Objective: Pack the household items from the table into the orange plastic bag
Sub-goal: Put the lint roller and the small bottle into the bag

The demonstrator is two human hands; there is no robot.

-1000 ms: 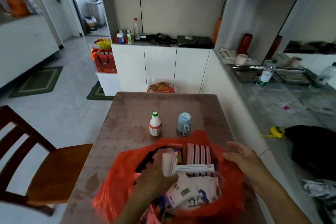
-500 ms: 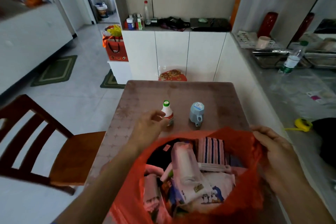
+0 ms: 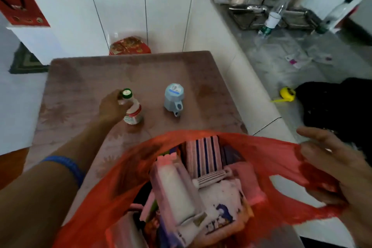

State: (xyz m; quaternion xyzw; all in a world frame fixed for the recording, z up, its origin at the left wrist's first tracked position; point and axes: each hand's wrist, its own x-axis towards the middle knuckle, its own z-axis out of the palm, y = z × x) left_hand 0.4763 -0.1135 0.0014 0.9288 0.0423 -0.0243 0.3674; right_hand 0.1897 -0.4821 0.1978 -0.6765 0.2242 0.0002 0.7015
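Observation:
The orange plastic bag point(image 3: 267, 153) stands open at the near edge of the table point(image 3: 84, 78), filled with several items, among them a white lint roller point(image 3: 177, 193) and a striped cloth point(image 3: 203, 157). My right hand point(image 3: 338, 169) holds the bag's right handle and keeps the mouth open. My left hand point(image 3: 112, 106) is wrapped around a small white bottle with a green cap point(image 3: 132, 110) standing on the table. A pale blue container point(image 3: 174, 97) stands to the right of the bottle, untouched.
White cabinets rise behind the table, with a red round tin point(image 3: 129, 46) at their foot. To the right runs a grey counter with metal trays point(image 3: 249, 16), plastic bottles, a yellow tape measure point(image 3: 287, 93) and a black bag point(image 3: 338, 106). A wooden chair seat shows at the far left.
My left hand left the bag after dropping the lint roller in, reached forward and closed on the green-capped bottle. My right hand took hold of the bag's handle and pulled it open.

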